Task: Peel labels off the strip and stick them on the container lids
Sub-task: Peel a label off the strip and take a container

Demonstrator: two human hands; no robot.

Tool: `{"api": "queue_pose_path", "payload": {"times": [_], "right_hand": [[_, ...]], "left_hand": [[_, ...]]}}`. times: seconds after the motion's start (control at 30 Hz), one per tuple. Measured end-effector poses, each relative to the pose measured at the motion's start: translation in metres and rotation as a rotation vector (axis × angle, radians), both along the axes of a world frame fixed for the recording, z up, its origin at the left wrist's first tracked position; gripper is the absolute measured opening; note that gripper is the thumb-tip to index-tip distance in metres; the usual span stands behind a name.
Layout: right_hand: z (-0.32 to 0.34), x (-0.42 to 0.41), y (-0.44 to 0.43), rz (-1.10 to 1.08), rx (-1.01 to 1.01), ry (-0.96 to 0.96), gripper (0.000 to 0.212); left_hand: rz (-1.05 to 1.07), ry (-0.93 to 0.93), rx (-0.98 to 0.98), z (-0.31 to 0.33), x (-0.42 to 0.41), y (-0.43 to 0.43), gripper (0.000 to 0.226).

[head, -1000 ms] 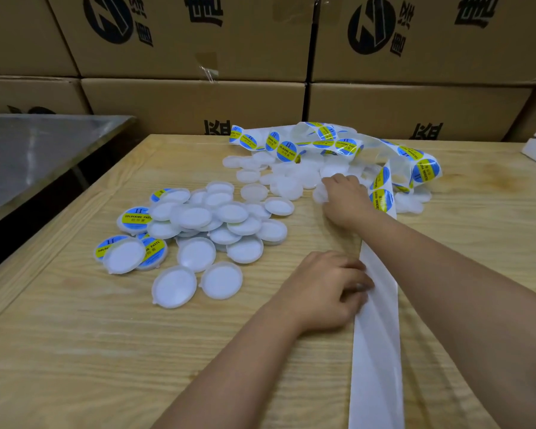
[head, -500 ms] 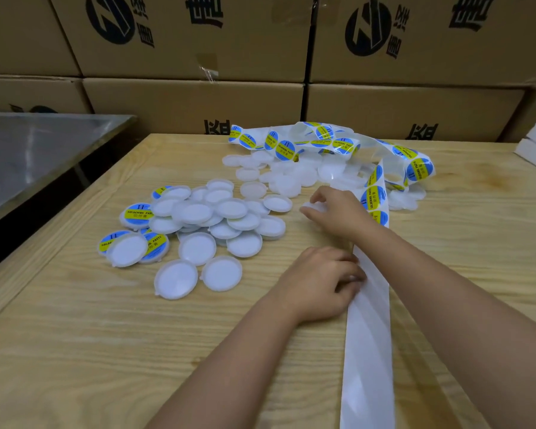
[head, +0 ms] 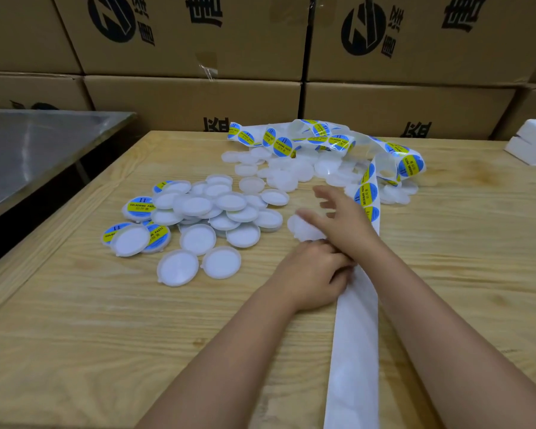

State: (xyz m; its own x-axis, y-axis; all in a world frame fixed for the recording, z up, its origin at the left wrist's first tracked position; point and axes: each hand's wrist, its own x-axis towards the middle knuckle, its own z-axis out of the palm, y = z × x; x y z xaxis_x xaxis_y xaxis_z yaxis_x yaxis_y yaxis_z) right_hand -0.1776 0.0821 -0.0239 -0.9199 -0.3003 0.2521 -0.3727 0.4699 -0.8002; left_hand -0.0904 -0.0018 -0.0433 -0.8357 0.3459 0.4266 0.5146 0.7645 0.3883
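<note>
My left hand [head: 313,275] is curled and presses the bare white backing of the label strip [head: 355,342] against the wooden table [head: 75,320]. Just beyond it lies a plain white lid [head: 304,230]. My right hand [head: 345,219] hovers over that lid, blurred, with its fingers splayed and the thumb above the lid. The strip runs on past my right hand, carrying blue and yellow round labels [head: 365,193], and coils at the back [head: 316,137]. Unlabelled lids [head: 291,171] are heaped under the coil. To the left sits a pile of lids [head: 217,209], some labelled [head: 140,205].
Stacked cardboard boxes [head: 198,100] wall off the back of the table. A steel surface [head: 34,150] stands to the left across a dark gap. White foam blocks [head: 532,144] lie at the far right edge.
My right hand pulled one plain lid from the far heap toward me and set it in front of my left hand, then spread its fingers. The left hand stayed on the strip.
</note>
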Motion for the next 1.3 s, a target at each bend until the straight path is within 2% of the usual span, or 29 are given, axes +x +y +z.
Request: {"api": "queue_pose_path", "payload": {"times": [0.07,0.13,0.17,0.27,0.47,0.73,1.1,1.2,1.3], "right_hand": [[0.001,-0.003,0.008,-0.154,-0.029,0.185,0.034],[-0.002,-0.011,0.022,-0.303,0.142,0.357,0.024],[-0.005,-0.016,0.03,-0.35,0.255,0.371,0.024],[-0.018,-0.022,0.047,-0.387,0.517,0.26,0.023],[-0.027,-0.026,0.054,-0.389,0.674,0.241,0.024],[-0.033,-0.031,0.053,-0.295,0.777,0.255,0.027],[-0.03,-0.029,0.053,-0.305,0.638,0.219,0.022],[-0.031,-0.029,0.054,-0.273,0.65,0.206,0.029],[-0.03,-0.029,0.054,-0.284,0.663,0.225,0.027]], "left_hand": [[0.012,0.026,-0.004,0.0,0.0,0.0,0.022],[0.032,0.053,-0.022,-0.002,0.0,-0.001,0.022],[0.038,0.063,-0.032,-0.003,-0.001,-0.002,0.022],[0.044,0.078,-0.042,-0.003,-0.001,-0.002,0.021],[0.041,0.092,-0.029,-0.003,-0.001,-0.003,0.017],[0.043,0.116,-0.056,-0.004,0.001,-0.001,0.022],[0.036,0.129,-0.072,-0.002,0.003,-0.001,0.022],[0.032,0.127,-0.068,-0.002,0.003,0.0,0.021],[0.033,0.125,-0.073,-0.002,0.003,-0.001,0.022]]}}
